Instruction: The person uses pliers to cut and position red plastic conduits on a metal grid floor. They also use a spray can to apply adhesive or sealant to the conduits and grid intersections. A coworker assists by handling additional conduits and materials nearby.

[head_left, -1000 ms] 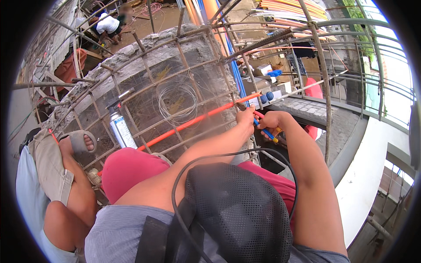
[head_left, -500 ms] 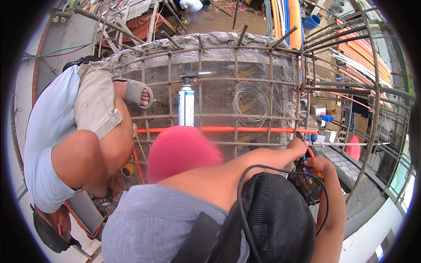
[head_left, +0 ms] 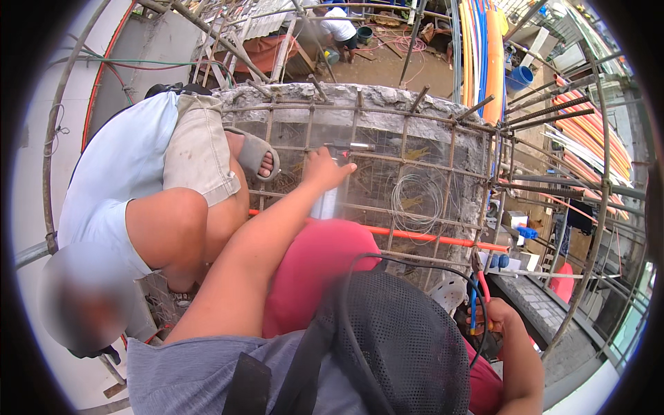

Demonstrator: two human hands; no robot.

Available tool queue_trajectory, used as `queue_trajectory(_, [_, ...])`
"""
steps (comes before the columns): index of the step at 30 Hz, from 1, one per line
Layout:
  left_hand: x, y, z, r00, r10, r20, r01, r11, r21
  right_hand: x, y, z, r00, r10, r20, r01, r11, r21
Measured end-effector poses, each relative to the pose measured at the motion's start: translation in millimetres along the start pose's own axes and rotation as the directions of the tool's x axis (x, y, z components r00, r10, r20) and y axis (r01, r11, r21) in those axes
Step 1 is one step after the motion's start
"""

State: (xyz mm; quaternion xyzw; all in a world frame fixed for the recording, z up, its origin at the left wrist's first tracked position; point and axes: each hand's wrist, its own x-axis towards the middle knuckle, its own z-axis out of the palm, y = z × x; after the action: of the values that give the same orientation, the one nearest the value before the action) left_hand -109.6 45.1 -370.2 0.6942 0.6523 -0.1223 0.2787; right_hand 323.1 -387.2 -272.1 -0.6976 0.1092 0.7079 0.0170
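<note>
Over the rebar grid (head_left: pixel 401 160), the left hand (head_left: pixel 326 169) has left the pliers (head_left: pixel 483 285) for the torch canister (head_left: pixel 325 205), its grip unclear; beside the orange pipe (head_left: pixel 429 237)'s end, the right hand (head_left: pixel 495 315) still clasps the pliers.

The can (head_left: pixel 324 206) is showing smooth, painted metal, while the red tool handle (head_left: pixel 483 285) is looking like smooth plastic. The orange pipe (head_left: pixel 415 236) is gleaming like glossy plastic, the metal bars (head_left: pixel 476 108) are looking rough and rusty, and the black bag (head_left: pixel 398 339) is showing matt mesh.
</note>
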Motion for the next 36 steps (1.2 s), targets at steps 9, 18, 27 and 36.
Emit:
queue_trajectory(9, [-9.9, -57.3, 76.4, 0.986, -0.155, -0.069, 0.124, 0.937, -0.326, 35.2, -31.8, 117.7, 0.917, -0.383, 0.112, 0.265, 0.372, -0.890])
queue_trajectory(18, [-29.8, -37.7, 22.9, 0.947, -0.007, -0.321, -0.109, 0.933, -0.344, 120.5, -67.5, 221.0, 0.494, -0.833, 0.251, 0.099, -0.232, -0.968])
queue_trajectory(27, [-45.0, -5.2, 20.2, 0.895, 0.088, -0.436, -0.230, 0.931, -0.283, 13.3, -308.3, 325.4, 0.683, -0.728, -0.062, 0.726, 0.686, -0.050])
queue_trajectory(36, [-38.0, -2.9, 27.4, 0.891, 0.194, -0.412, -0.303, 0.927, -0.219, 10.9, -375.2, 373.9, 0.675, -0.692, -0.254, 0.716, 0.533, 0.450])
